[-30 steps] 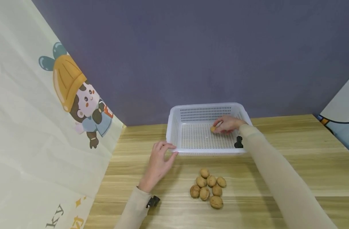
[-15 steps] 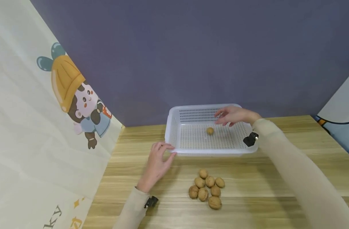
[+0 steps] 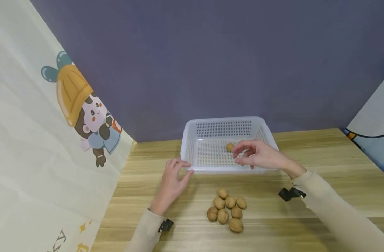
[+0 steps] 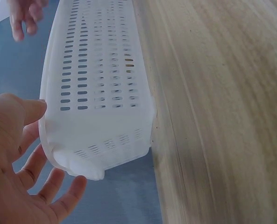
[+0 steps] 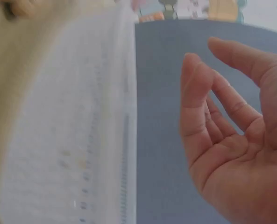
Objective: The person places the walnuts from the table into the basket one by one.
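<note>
A white plastic basket (image 3: 207,151) with slotted walls stands on the wooden table against the back wall. My left hand (image 3: 174,182) holds its near left corner, thumb on the near side of the rim and fingers on the other. Inside the basket lies one walnut (image 3: 230,147). My right hand (image 3: 258,154) hangs over the basket's near right part, its fingers loosely bent and nothing between them; in the right wrist view its thumb and fingertips stand apart. Several walnuts (image 3: 230,202) sit in a loose cluster on the table in front of the basket.
A dark blue-grey wall (image 3: 226,70) rises right behind the basket. To the left, a white sheet with a cartoon figure (image 3: 95,113) borders the table (image 3: 147,154). Another printed panel (image 3: 376,129) stands at the right edge. Each sleeve carries a small black clip.
My right hand let go of the walnut on the basket floor, lifted, then drew back toward the near right rim. The left hand has stayed on the corner.
</note>
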The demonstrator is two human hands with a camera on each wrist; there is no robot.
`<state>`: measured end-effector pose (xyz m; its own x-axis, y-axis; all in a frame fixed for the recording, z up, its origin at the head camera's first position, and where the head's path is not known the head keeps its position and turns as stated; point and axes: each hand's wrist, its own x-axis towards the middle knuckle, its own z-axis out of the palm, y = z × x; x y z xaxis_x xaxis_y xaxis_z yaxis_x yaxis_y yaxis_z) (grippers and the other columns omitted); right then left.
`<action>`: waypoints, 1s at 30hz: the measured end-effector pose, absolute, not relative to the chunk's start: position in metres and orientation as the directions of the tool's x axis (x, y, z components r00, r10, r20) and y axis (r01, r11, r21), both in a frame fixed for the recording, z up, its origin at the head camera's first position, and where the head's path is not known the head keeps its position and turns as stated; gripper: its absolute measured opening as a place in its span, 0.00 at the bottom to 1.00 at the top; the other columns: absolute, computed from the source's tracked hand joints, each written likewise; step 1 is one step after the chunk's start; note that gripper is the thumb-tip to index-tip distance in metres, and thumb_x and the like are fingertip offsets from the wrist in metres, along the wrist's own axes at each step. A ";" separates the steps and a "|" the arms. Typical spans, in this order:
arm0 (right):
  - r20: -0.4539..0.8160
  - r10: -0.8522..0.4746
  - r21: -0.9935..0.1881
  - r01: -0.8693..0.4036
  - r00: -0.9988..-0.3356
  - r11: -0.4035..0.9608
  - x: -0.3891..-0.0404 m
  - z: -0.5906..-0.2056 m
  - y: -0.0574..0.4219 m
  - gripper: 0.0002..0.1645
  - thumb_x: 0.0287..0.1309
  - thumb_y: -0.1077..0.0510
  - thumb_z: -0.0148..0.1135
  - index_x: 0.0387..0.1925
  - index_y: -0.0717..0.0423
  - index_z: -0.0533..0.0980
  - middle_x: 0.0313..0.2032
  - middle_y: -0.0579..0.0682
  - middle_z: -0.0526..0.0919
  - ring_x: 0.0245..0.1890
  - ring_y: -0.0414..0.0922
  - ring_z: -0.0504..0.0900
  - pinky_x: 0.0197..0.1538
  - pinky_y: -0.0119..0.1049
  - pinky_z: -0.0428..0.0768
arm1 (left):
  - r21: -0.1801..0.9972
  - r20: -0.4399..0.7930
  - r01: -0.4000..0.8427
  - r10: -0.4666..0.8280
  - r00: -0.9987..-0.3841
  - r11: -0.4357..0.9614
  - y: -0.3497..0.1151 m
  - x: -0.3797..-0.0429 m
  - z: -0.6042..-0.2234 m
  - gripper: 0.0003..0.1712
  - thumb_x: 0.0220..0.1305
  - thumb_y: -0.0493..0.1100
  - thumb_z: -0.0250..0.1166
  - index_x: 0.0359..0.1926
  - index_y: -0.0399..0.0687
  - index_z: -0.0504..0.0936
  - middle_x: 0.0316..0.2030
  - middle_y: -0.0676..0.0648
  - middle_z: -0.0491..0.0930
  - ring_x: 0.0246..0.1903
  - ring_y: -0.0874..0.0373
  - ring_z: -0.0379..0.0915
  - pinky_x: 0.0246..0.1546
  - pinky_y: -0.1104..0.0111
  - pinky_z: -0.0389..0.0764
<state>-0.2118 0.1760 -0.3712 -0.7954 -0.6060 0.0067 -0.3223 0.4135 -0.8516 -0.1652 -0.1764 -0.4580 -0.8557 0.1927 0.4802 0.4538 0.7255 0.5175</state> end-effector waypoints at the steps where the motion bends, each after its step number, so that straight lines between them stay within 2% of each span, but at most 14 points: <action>1: 0.011 -0.617 -0.855 -0.327 -0.787 0.402 -0.203 -0.377 0.175 0.21 0.69 0.54 0.71 0.60 0.56 0.80 0.51 0.55 0.87 0.34 0.42 0.88 0.27 0.39 0.86 | 0.517 0.480 0.454 0.194 -0.856 0.726 -0.176 -0.165 -0.458 0.14 0.66 0.44 0.75 0.50 0.47 0.87 0.53 0.46 0.83 0.61 0.46 0.74 0.68 0.49 0.78; 7: 0.032 -0.701 -0.899 -0.327 -0.713 0.291 -0.165 -0.416 0.169 0.19 0.66 0.58 0.73 0.57 0.55 0.81 0.50 0.59 0.87 0.25 0.38 0.84 0.18 0.41 0.84 | 0.515 0.485 0.457 0.193 -0.853 0.725 -0.175 -0.165 -0.460 0.13 0.66 0.45 0.75 0.50 0.48 0.87 0.53 0.46 0.83 0.61 0.45 0.74 0.68 0.48 0.78; 10: 0.050 -0.715 -0.900 -0.341 -0.697 0.270 -0.155 -0.436 0.168 0.20 0.65 0.58 0.73 0.57 0.56 0.81 0.50 0.62 0.87 0.23 0.39 0.83 0.20 0.40 0.85 | 0.516 0.489 0.457 0.189 -0.852 0.724 -0.175 -0.165 -0.460 0.13 0.66 0.44 0.75 0.49 0.48 0.87 0.53 0.46 0.83 0.61 0.45 0.74 0.68 0.48 0.78; 14: 0.032 -0.711 -0.906 -0.321 -0.703 0.277 -0.147 -0.459 0.170 0.26 0.64 0.58 0.74 0.60 0.61 0.79 0.52 0.62 0.86 0.27 0.38 0.83 0.24 0.35 0.84 | 0.517 0.492 0.458 0.186 -0.850 0.724 -0.176 -0.165 -0.460 0.13 0.66 0.44 0.75 0.49 0.48 0.87 0.52 0.46 0.83 0.61 0.44 0.74 0.68 0.47 0.78; 17: -0.001 -0.705 -0.912 -0.288 -0.709 0.291 -0.146 -0.472 0.171 0.29 0.63 0.57 0.74 0.63 0.61 0.78 0.45 0.59 0.86 0.27 0.35 0.80 0.24 0.32 0.82 | 0.519 0.494 0.458 0.184 -0.850 0.722 -0.176 -0.165 -0.459 0.13 0.65 0.44 0.76 0.49 0.47 0.87 0.52 0.46 0.83 0.61 0.44 0.74 0.68 0.47 0.78; 20: -0.031 -0.697 -0.913 -0.264 -0.716 0.312 -0.146 -0.482 0.173 0.29 0.63 0.57 0.74 0.64 0.59 0.78 0.33 0.52 0.84 0.26 0.34 0.78 0.24 0.29 0.79 | 0.521 0.492 0.457 0.184 -0.851 0.721 -0.176 -0.165 -0.459 0.13 0.65 0.44 0.76 0.49 0.47 0.87 0.52 0.46 0.83 0.62 0.44 0.74 0.68 0.47 0.78; 22: -0.048 -0.697 -0.912 -0.254 -0.715 0.324 -0.146 -0.487 0.174 0.28 0.63 0.57 0.74 0.63 0.58 0.79 0.30 0.48 0.83 0.25 0.33 0.77 0.24 0.27 0.77 | 0.521 0.488 0.455 0.185 -0.853 0.722 -0.176 -0.164 -0.459 0.13 0.65 0.44 0.75 0.49 0.47 0.87 0.52 0.46 0.83 0.62 0.44 0.74 0.69 0.47 0.77; 26: -0.069 -0.708 -0.914 -0.241 -0.702 0.328 -0.148 -0.493 0.177 0.27 0.62 0.58 0.74 0.62 0.57 0.80 0.34 0.48 0.84 0.26 0.34 0.78 0.25 0.26 0.76 | 0.520 0.487 0.456 0.188 -0.853 0.722 -0.176 -0.165 -0.461 0.13 0.66 0.44 0.75 0.49 0.47 0.87 0.52 0.46 0.82 0.62 0.44 0.73 0.69 0.47 0.77; 30: -0.089 -0.719 -0.921 -0.219 -0.689 0.323 -0.150 -0.495 0.179 0.26 0.61 0.58 0.74 0.60 0.56 0.80 0.45 0.54 0.86 0.28 0.35 0.81 0.26 0.26 0.78 | 0.513 0.506 0.470 0.189 -0.841 0.718 -0.176 -0.165 -0.461 0.13 0.65 0.43 0.76 0.48 0.46 0.87 0.51 0.45 0.82 0.61 0.44 0.74 0.68 0.47 0.77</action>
